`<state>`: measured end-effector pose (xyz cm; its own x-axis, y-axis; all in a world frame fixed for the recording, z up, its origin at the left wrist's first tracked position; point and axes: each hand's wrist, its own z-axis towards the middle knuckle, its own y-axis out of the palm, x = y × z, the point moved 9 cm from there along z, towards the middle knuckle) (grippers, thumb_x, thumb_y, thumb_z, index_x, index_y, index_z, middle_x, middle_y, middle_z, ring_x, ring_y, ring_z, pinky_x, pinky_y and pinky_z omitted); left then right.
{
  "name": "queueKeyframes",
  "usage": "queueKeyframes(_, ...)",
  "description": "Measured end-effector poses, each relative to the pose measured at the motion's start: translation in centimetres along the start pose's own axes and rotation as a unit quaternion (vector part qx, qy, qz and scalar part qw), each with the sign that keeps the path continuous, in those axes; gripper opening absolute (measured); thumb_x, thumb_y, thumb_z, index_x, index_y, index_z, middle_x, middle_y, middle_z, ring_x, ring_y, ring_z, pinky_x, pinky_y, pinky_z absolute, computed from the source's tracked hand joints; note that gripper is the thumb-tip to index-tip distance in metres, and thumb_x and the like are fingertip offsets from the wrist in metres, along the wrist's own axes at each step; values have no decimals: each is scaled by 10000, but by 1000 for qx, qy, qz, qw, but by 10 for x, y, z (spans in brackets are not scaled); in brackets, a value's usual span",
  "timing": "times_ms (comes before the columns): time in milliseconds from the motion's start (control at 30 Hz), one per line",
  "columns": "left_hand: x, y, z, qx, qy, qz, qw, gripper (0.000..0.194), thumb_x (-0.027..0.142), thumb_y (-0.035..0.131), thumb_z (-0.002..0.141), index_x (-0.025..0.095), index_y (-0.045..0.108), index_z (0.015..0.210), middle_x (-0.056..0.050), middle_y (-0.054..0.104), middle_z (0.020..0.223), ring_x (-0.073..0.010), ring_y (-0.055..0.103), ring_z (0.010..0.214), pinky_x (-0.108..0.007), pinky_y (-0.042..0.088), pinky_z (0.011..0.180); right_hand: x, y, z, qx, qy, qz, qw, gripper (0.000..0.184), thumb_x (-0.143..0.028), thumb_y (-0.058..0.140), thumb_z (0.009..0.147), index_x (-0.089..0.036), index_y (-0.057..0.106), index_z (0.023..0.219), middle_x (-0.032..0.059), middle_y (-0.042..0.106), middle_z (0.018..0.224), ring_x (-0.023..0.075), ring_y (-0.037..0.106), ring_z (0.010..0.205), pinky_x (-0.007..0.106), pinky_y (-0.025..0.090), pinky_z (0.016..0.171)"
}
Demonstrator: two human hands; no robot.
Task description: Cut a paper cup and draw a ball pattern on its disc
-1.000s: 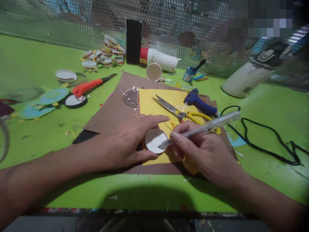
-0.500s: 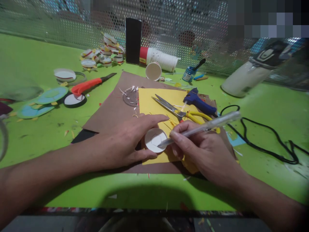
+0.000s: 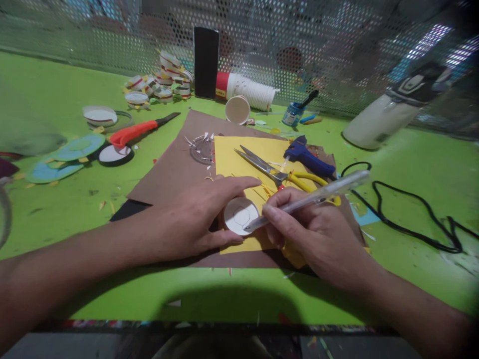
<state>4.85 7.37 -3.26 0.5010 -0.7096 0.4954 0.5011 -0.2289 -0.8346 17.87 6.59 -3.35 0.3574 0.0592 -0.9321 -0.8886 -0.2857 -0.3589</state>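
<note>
My left hand (image 3: 211, 214) is curved around a small round white piece (image 3: 239, 214), which looks like a cut paper cup base, with thumb and forefinger at its edge. A dark hexagon outline is drawn on its white face. In my right hand (image 3: 299, 222) is a clear pen (image 3: 322, 193), slanted, its tip at the lower right of the white face near the hexagon. Yellow-handled scissors (image 3: 275, 173) lie just beyond both hands on a yellow sheet (image 3: 229, 159). Beneath that sheet is brown cardboard (image 3: 168, 169).
A blue glue gun (image 3: 310, 157) and a black cord (image 3: 407, 194) lie at right, near a tilted bottle (image 3: 389, 117). An orange cutter knife (image 3: 138, 132) and blue paper discs (image 3: 80, 147) are at left. Behind stand a phone (image 3: 206, 62) and stacked paper cups (image 3: 249, 89).
The pen tip has shifted slightly down from the hexagon's lower edge toward the rim of the white piece. My left hand keeps its place.
</note>
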Motion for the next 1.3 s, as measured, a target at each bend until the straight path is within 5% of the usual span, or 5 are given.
queueKeyframes(1300, 2, -2, 1, 5, 6, 5, 1000, 655, 346, 667, 866, 246, 355, 1433, -110, 615, 1296, -260, 622, 1122, -390, 522, 958, 0, -1, 1, 8, -5, 25, 1000, 212, -339, 587, 943, -223, 555, 769, -22, 600, 604, 119, 569, 548, 245, 500, 533)
